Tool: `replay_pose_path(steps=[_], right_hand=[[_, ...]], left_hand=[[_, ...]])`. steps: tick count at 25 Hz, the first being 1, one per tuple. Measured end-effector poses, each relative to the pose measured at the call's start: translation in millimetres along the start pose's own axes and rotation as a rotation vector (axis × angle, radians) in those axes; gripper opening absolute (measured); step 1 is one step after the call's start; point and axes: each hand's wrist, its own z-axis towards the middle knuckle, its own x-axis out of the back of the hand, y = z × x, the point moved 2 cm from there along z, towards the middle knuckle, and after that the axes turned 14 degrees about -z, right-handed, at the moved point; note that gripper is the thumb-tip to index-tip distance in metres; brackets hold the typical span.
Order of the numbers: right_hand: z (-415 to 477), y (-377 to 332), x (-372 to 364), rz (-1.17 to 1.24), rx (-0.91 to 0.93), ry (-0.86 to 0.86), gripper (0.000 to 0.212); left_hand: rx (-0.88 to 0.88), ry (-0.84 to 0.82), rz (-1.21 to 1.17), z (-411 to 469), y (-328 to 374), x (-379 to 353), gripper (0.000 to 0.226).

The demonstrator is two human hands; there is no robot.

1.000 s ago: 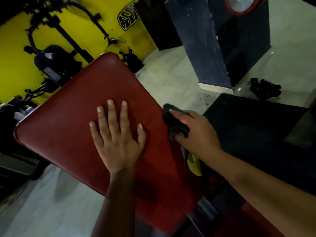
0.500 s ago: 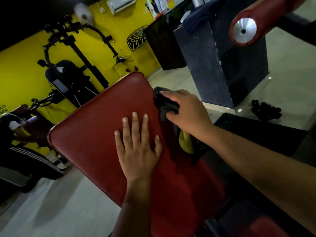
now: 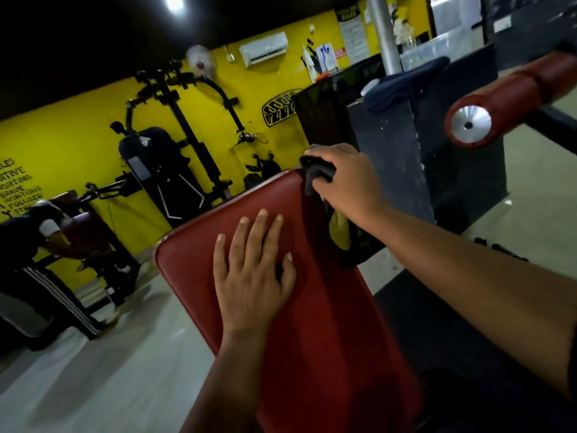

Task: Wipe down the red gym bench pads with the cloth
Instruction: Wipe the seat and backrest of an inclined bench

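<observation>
Glossy red pad (image 3: 327,323), prob. vinyl, ran lengthwise away. R hand (image 3: 346,182) gripped dark cloth (image 3: 313,179) at far corner; L hand (image 3: 253,276) lay flat.

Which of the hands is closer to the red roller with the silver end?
Right. The right hand, gripping the cloth at the far corner of the pad, is below-left of the roller. The left hand lies flat on the pad, farther down and left.
</observation>
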Motion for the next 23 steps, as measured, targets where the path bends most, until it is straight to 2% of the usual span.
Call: replay_pose_path(steps=[2, 4, 6, 7, 9, 12, 14, 16, 20, 23], right_hand=[[2, -15, 8, -0.054, 0.066, 0.051, 0.044], [0, -48, 15, -0.221, 0.354, 0.060, 0.043], [-11, -86, 16, -0.348, 0.705, -0.021, 0.043], [-13, -97, 15, -0.397, 0.792, -0.065, 0.044], [-1, -102, 15, -0.457, 0.752, -0.081, 0.044], [41, -83, 15, -0.594, 0.483, -0.202, 0.041], [56, -83, 16, -0.604, 0.396, -0.289, 0.042], [47, -116, 11, -0.520, 0.513, -0.297, 0.045], [-7, -205, -11, -0.293, 0.962, -0.250, 0.049], [-18, -225, -12, -0.310, 1.178, -0.249, 0.050]], left_hand=[[0.012, -0.024, 0.043, -7, -12, -2, 0.056], [0.025, -0.034, 0.051, -23, -16, -8, 0.056], [0.016, -0.032, 0.056, -30, -17, -11, 0.055], [0.006, -0.033, 0.057, -29, -18, -11, 0.054], [0.005, -0.018, 0.029, -32, -21, -8, 0.053], [0.063, 0.011, -0.006, -53, -21, -4, 0.053], [0.098, 0.018, -0.028, -65, -19, -2, 0.052], [0.130, 0.029, -0.025, -71, -18, -2, 0.051], [0.203, 0.040, -0.057, -86, -11, -3, 0.052], [0.258, 0.026, -0.096, -120, -6, -5, 0.056]])
